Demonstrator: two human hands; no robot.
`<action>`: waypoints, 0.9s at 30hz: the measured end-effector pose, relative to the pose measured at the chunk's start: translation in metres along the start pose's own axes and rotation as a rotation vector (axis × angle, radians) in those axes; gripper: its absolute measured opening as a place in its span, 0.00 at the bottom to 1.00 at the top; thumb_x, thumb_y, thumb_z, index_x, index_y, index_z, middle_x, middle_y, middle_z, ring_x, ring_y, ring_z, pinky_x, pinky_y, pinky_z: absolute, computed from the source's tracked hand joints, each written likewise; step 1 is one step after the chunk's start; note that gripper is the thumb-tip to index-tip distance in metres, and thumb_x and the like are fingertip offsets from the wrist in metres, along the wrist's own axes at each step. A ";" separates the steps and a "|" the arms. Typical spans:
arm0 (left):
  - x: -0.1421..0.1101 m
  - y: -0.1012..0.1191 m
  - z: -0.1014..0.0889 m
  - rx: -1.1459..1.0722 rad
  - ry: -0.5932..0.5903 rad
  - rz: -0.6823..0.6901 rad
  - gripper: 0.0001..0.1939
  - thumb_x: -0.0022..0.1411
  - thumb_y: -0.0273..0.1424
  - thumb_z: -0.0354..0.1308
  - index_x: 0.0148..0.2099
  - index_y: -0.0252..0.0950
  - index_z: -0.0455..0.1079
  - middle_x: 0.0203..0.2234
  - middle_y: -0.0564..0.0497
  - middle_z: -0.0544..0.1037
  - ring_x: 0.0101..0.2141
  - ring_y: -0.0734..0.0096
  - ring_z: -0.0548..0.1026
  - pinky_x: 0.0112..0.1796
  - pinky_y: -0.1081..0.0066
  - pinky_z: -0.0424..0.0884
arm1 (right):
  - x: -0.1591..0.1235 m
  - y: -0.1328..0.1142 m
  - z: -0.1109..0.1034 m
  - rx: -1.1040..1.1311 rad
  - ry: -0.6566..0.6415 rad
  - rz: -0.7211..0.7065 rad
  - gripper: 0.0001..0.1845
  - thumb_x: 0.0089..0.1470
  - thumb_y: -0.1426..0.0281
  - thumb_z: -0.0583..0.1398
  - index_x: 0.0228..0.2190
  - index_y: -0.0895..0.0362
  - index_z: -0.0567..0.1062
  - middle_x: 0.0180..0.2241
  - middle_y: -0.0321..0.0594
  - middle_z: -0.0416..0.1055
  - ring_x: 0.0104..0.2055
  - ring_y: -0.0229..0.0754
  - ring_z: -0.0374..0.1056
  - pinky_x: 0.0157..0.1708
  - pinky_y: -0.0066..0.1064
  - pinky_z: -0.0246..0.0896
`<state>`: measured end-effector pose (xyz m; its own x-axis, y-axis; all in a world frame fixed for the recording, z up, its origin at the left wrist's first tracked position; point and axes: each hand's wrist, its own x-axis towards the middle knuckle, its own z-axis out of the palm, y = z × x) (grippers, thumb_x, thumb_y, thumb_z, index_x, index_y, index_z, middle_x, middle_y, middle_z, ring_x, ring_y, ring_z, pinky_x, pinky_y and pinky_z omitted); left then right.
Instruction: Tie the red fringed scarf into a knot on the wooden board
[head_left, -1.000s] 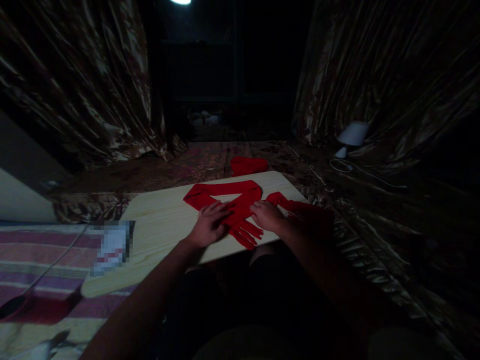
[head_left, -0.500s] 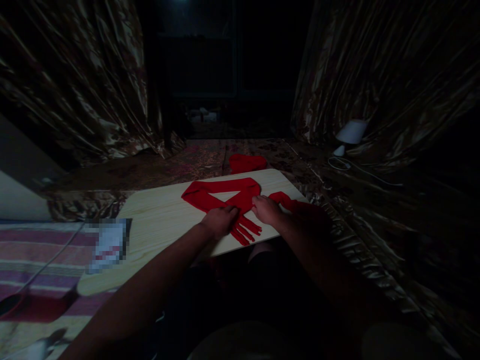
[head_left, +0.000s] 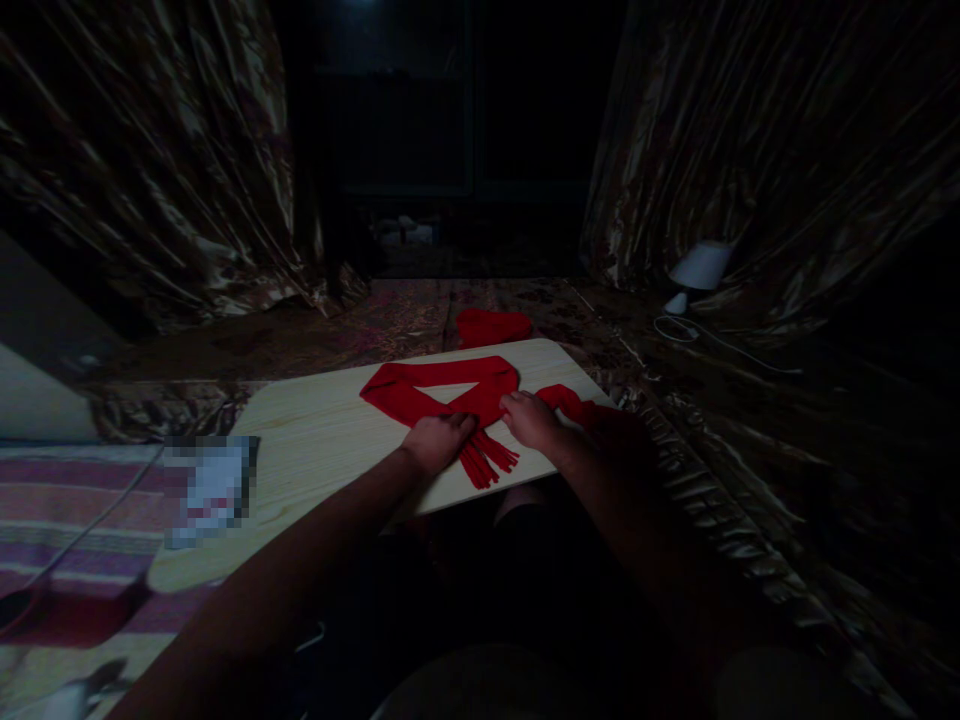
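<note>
A red fringed scarf [head_left: 427, 376] lies bent into a loop on the pale wooden tabletop, its ends crossing near me. My left hand [head_left: 439, 441] is closed on the crossed part, just above the fringe [head_left: 480, 462]. To its right, my right hand [head_left: 529, 420] pinches the scarf's edge with fingers together. Beyond that hand, more red fabric [head_left: 559, 396] runs over the table's right side into shadow; whether it belongs to the same scarf I cannot tell. The fingertips of both hands are partly hidden.
Past the table's [head_left: 315, 430] far edge sits a red knitted piece [head_left: 493, 326] on patterned cloth. A blurred packet [head_left: 214, 495] lies at the table's left end. A white lamp [head_left: 702, 266] with a cord stands back right. Curtains [head_left: 187, 180] hang on both sides.
The fringe strands by my left hand have shifted slightly and lie closer together. Both hands keep nearly the same place on the scarf.
</note>
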<state>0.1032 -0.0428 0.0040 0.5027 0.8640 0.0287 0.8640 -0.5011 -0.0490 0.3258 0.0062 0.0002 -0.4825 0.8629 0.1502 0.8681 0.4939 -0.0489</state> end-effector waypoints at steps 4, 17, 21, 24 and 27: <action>0.001 0.008 0.002 -0.002 0.043 -0.132 0.23 0.63 0.29 0.49 0.60 0.36 0.67 0.45 0.36 0.78 0.41 0.53 0.79 0.39 0.61 0.73 | -0.002 0.001 0.003 0.007 0.038 0.018 0.10 0.62 0.71 0.57 0.45 0.57 0.73 0.46 0.49 0.73 0.51 0.49 0.66 0.52 0.35 0.57; 0.011 -0.017 -0.017 -0.256 0.006 -0.439 0.34 0.70 0.48 0.35 0.42 0.33 0.78 0.36 0.35 0.81 0.40 0.52 0.80 0.38 0.64 0.70 | -0.010 0.033 0.012 0.125 0.205 0.172 0.10 0.54 0.78 0.57 0.39 0.58 0.71 0.38 0.43 0.74 0.43 0.46 0.66 0.45 0.34 0.54; 0.013 -0.028 -0.025 -0.398 -0.041 -0.450 0.34 0.71 0.46 0.32 0.49 0.33 0.76 0.36 0.37 0.81 0.40 0.53 0.80 0.37 0.66 0.69 | -0.016 0.030 0.006 0.128 0.199 0.099 0.11 0.55 0.76 0.59 0.42 0.57 0.71 0.39 0.42 0.74 0.42 0.45 0.67 0.45 0.34 0.54; 0.013 -0.031 -0.027 -0.413 -0.085 -0.434 0.36 0.71 0.46 0.29 0.51 0.31 0.75 0.39 0.36 0.81 0.42 0.53 0.79 0.39 0.66 0.70 | -0.019 0.019 0.000 0.074 0.163 0.031 0.06 0.57 0.67 0.61 0.37 0.56 0.73 0.41 0.44 0.73 0.46 0.47 0.66 0.47 0.35 0.56; 0.013 -0.030 -0.027 -0.403 -0.095 -0.407 0.35 0.71 0.47 0.30 0.51 0.34 0.75 0.39 0.39 0.82 0.41 0.55 0.79 0.40 0.66 0.70 | -0.017 0.001 -0.002 0.048 0.156 0.036 0.15 0.57 0.62 0.63 0.42 0.57 0.72 0.45 0.48 0.72 0.49 0.49 0.65 0.50 0.37 0.57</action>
<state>0.0842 -0.0176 0.0329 0.1390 0.9824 -0.1252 0.9390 -0.0906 0.3317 0.3349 -0.0081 -0.0003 -0.4244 0.8548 0.2987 0.8761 0.4710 -0.1031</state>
